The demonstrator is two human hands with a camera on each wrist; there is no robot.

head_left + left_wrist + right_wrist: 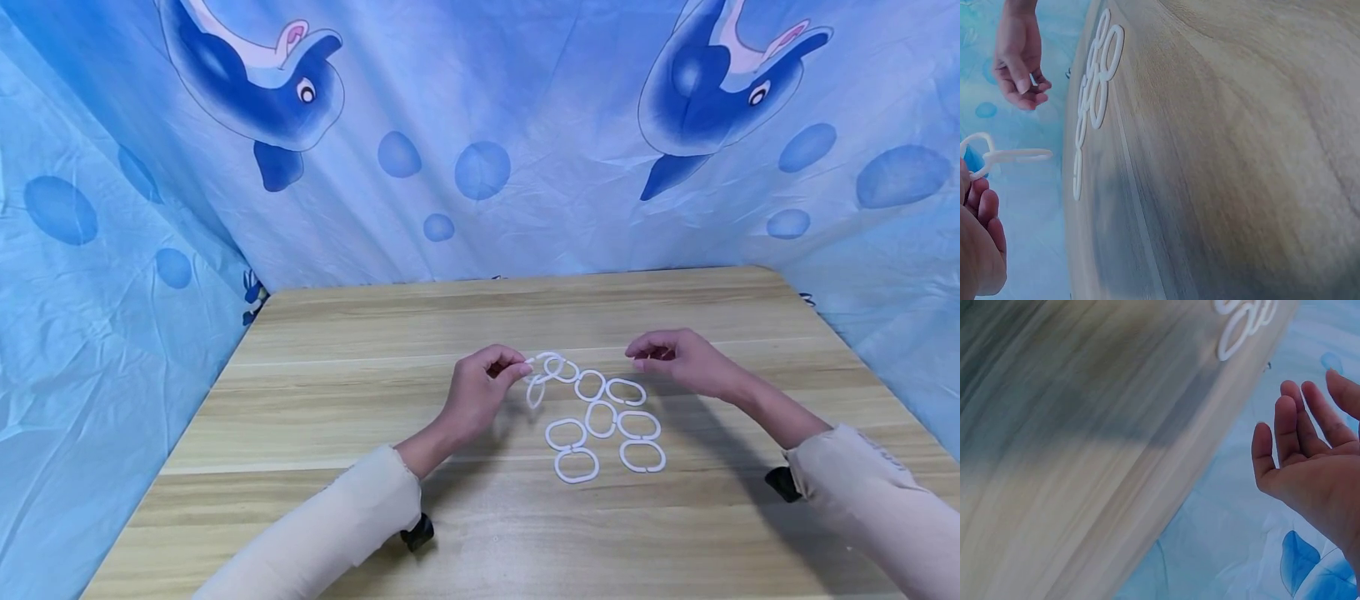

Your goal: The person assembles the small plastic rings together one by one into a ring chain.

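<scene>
White oval chain links hang joined from my left hand, which pinches them; the other links lie apparently unjoined on the desk. My right hand looks empty, fingers relaxed.

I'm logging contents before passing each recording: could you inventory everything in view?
Clustered rings: at least seven, white, on the table
Held rings: at least two, overlap obscures the count, white, at the left hand
Table: one, light wood, below the hands
Backdrop: blue, behind and beside the table
Dolphins: two in the head view, mainly blue, printed on the backdrop
Spots: several, darker blue, printed there
Black devices: two, at the cuffs
Sleeves: two, cream, on the forearms
Left hand: one, pinching a ring
Right hand: one, empty, raised
</scene>
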